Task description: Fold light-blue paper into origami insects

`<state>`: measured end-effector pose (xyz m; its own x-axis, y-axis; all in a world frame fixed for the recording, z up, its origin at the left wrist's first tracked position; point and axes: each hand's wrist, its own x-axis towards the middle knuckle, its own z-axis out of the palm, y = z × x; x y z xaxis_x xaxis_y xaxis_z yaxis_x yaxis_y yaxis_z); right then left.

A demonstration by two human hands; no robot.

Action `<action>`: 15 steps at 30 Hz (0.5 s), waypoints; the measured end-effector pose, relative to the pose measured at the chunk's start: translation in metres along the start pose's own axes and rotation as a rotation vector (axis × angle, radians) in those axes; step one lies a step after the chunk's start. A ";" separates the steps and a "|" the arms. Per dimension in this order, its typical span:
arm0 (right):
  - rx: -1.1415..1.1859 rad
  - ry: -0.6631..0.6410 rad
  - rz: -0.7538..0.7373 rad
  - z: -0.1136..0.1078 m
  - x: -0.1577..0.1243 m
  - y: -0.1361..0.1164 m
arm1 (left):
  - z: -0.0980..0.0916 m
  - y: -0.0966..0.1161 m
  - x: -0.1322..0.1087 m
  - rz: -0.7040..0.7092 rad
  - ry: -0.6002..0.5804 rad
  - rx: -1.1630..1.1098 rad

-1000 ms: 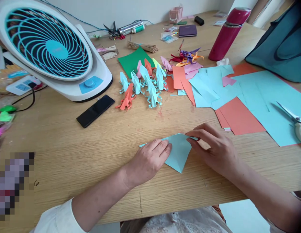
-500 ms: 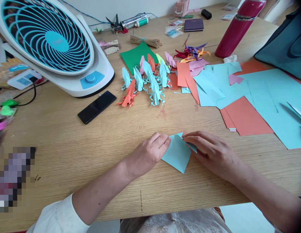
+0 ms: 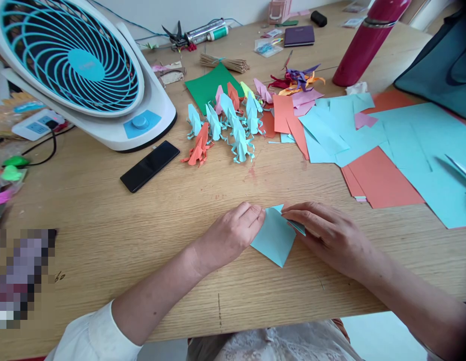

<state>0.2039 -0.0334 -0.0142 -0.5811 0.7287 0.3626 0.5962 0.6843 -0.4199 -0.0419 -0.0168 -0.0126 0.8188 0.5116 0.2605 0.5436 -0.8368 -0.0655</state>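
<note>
- While both hands are working at the near edge of the wooden table (image 3: 105, 220), head view is the only view, so everything below is coming from it.
- Left hand (image 3: 233, 235) is lying flat, fingers loosely curled, fingertips pressing down on the left edge of the light-blue folded paper (image 3: 274, 238); not gripping, just pinning.
- Right hand (image 3: 326, 235) is resting with fingers extended and near-closed, fingertips pinching or pressing a small flap at the paper's upper right; whether the flap is actually nipped between thumb and finger I cannot tell.
- Paper is lying on the table between the two hands, just in front of the person, well apart from the row of folded paper figures (image 3: 225, 125) and the loose blue and orange sheets (image 3: 368, 150).
- Doing this fold well, as I'm judging it: keeping the left fingertips anchoring the body so it isn't sliding, lining the flap edge up before creasing, then running a fingertip along the crease outward from the middle.
- Orientation: paper is reading as a kite or diamond, sharp tip pointing toward the person, slightly right; long axis is running near-to-far across the table, tilted a little.
- Fan (image 3: 73, 65) and phone (image 3: 150, 165) are sitting far-left, clear of the work.
</note>
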 end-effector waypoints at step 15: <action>-0.057 -0.048 -0.227 -0.002 -0.001 -0.001 | -0.002 0.000 0.001 0.015 -0.031 0.039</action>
<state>0.2045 -0.0347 -0.0126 -0.7286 0.5546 0.4019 0.4766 0.8319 -0.2841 -0.0410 -0.0169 -0.0108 0.8318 0.5056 0.2290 0.5378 -0.8363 -0.1067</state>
